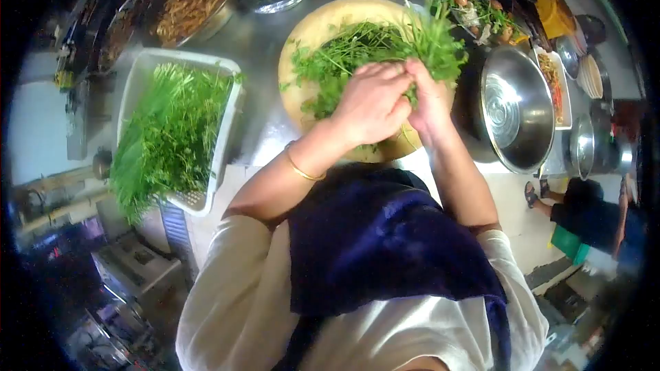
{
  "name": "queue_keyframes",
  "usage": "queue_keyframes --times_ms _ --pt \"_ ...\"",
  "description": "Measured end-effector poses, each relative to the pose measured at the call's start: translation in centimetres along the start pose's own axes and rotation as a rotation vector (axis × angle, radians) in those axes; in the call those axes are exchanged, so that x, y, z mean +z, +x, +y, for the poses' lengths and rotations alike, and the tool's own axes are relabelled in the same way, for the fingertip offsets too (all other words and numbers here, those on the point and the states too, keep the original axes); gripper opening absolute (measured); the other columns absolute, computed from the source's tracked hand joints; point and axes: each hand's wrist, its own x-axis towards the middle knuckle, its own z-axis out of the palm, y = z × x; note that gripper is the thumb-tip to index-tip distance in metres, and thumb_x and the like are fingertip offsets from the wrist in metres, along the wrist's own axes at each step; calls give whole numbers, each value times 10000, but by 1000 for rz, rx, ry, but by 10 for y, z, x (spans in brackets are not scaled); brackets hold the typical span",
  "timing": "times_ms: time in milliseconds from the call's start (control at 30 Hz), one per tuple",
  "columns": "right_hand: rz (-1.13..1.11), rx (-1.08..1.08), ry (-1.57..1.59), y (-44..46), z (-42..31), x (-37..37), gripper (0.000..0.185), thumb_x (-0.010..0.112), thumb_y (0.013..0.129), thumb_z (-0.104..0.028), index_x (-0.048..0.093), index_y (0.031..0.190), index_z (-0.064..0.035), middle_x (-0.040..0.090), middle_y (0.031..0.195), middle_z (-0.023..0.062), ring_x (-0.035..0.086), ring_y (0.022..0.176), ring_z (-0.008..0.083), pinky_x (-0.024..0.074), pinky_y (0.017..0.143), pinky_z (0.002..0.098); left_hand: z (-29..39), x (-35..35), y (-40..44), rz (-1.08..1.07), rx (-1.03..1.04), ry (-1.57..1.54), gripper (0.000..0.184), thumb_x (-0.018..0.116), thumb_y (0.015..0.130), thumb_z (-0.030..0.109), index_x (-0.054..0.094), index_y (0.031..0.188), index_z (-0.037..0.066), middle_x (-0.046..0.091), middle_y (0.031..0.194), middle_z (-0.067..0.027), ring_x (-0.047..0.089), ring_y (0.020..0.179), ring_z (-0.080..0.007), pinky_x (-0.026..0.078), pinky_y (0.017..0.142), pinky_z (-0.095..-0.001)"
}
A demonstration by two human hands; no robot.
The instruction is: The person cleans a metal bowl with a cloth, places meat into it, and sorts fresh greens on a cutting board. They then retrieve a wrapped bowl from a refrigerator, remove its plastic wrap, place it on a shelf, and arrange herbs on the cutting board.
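Over a round wooden board [295, 106], my left hand [375, 103] and my right hand [430, 99] meet around a bunch of leafy green herbs [440, 45]. Fingers of both hands are curled about the stems and press together. The leafy ends stick out beyond the hands to the upper right. More loose green herbs [330, 51] are spread on the board, under and behind my left hand. The palms and the part of the bunch between them are hidden.
A white basket [230, 130] heaped with greens stands at the left. Right of the board is a steel bowl [519, 110]. Bowls with food line the back. Another person [595, 220] is at the far right.
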Motion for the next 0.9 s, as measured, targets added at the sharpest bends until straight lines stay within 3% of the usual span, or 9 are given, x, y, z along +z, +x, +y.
queue_keyframes --times_ms 100,133,233,267,367,633,800,833,900 --pt "135 78 -14 2 6 -27 286 687 798 -104 603 1064 -41 624 962 47 586 849 183 499 752 338 3 23 -16 24 -29 -234 386 514 828 178 581 1176 27 538 1270 -180 514 1162 -344 377 1010 -452" --pt "110 75 37 2 4 -34 321 676 801 -98 584 1102 -35 626 977 60 595 871 201 511 765 359 -3 33 -23 65 54 -166 433 540 841 223 543 1242 59 528 1292 -158 491 1201 -323 338 1047 -469" --pt "176 216 70 -2 -22 -59 416 653 803 -87 535 1199 -35 631 1012 89 612 928 252 535 800 412 1 36 -46 61 -202 117 636 662 782 370 459 1331 121 548 1252 -144 441 1242 -307 215 1107 -503" --pt "99 103 -10 -3 -22 -69 408 648 839 -222 537 1171 -11 613 1064 114 615 930 255 525 800 363 -11 44 -60 -36 -213 236 615 695 741 366 512 1280 132 584 1160 -119 469 1188 -289 219 1108 -489" --pt "273 62 -88 -13 -51 -86 388 668 816 -227 553 1130 -31 618 1035 114 621 902 260 535 789 394 -51 76 -100 -33 -6 422 418 669 748 267 618 1145 145 605 1026 -44 489 1129 -228 271 1083 -450" --pt "347 -135 66 -14 -103 -113 413 704 787 -245 589 1118 -27 645 1041 103 626 922 266 535 807 409 -31 39 -110 -135 -35 264 494 656 756 370 602 1212 189 517 1301 -32 370 1302 -254 172 1111 -562" --pt "289 -157 132 -22 -110 -122 406 630 819 -213 562 1172 -24 624 1096 144 611 973 301 519 858 445 -57 14 -121 -1 -293 269 814 734 671 442 424 1389 213 368 1439 -69 261 1360 -342 12 1089 -638" --pt "245 -175 169 -26 -113 -121 403 623 817 -209 562 1169 -23 619 1103 144 603 984 307 511 867 446 -72 13 -119 84 -360 208 748 697 735 405 409 1395 200 395 1419 -83 273 1359 -339 23 1083 -643" --pt "298 -191 193 -26 -122 -119 421 615 808 -234 558 1164 -16 613 1101 150 593 991 322 497 881 460 -107 1 -103 203 -366 181 435 583 867 252 536 1279 119 508 1317 -134 460 1224 -313 294 1050 -470"
